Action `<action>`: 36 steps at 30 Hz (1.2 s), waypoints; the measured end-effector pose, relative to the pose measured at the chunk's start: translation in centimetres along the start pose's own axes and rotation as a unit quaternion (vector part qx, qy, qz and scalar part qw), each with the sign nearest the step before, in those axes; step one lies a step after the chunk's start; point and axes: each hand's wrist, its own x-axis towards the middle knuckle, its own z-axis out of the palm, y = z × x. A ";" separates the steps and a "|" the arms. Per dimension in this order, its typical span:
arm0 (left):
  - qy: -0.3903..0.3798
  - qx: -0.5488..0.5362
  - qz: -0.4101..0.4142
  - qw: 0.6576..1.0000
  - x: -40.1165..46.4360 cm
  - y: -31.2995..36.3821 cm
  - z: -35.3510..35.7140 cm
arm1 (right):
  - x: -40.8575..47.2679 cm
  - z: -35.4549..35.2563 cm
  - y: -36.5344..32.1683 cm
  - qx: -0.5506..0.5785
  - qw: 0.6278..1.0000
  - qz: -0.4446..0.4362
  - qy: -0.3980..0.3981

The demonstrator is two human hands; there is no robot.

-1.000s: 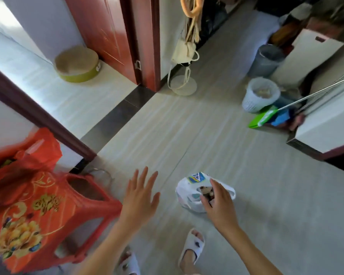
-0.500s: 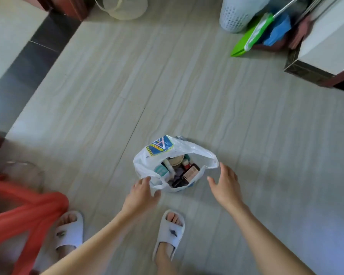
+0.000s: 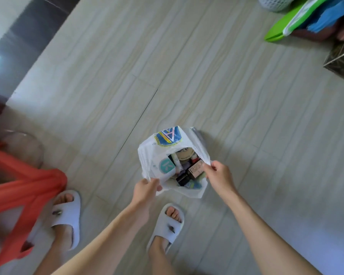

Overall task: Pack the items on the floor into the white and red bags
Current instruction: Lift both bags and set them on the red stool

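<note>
The white plastic bag (image 3: 163,144) with a blue and yellow logo stands on the floor just ahead of my feet. Its mouth is spread and several small boxes, tubes and bottles (image 3: 187,168) show inside. My left hand (image 3: 145,188) pinches the bag's near left handle. My right hand (image 3: 216,173) pinches the right handle at the rim. The red bag (image 3: 26,187) hangs at the left edge of view, its handles stretched and its body mostly cut off.
My two feet in white slippers (image 3: 67,213) stand on the pale tiled floor. A green dustpan (image 3: 282,28), blue cloth and a white basket (image 3: 274,2) lie at the far right. A dark cabinet corner (image 3: 338,62) juts in at the right edge.
Both hands reached down to the white bag and took hold of its handles, one each side. The view dropped towards the floor and closed in on the bag.
</note>
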 end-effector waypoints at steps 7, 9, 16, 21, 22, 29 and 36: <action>-0.006 0.019 0.052 0.998 -6.6 4.8 -7.2 | -7.3 -4.2 -10.0 -0.068 0.995 -0.069 0.000; 0.005 0.050 0.101 0.994 -8.7 5.9 -9.9 | -10.1 -4.8 -12.4 -0.054 0.994 -0.093 0.008; 0.047 0.142 0.217 0.965 -18.5 9.4 -22.3 | -22.8 -4.7 -22.9 -0.036 0.985 -0.166 -0.019; 0.083 0.111 0.248 0.959 -26.4 11.6 -33.9 | -32.3 -3.5 -32.8 -0.068 0.972 -0.215 -0.066; 0.086 0.101 0.252 0.959 -27.9 11.7 -36.2 | -34.2 -3.0 -34.7 -0.069 0.968 -0.223 -0.086; 0.163 0.062 0.295 0.940 -35.3 11.2 -51.7 | -47.1 3.3 -46.2 -0.067 0.946 -0.265 -0.176; 0.290 -0.024 0.250 0.924 -37.1 6.6 -64.3 | -55.3 13.6 -53.7 -0.157 0.905 -0.315 -0.237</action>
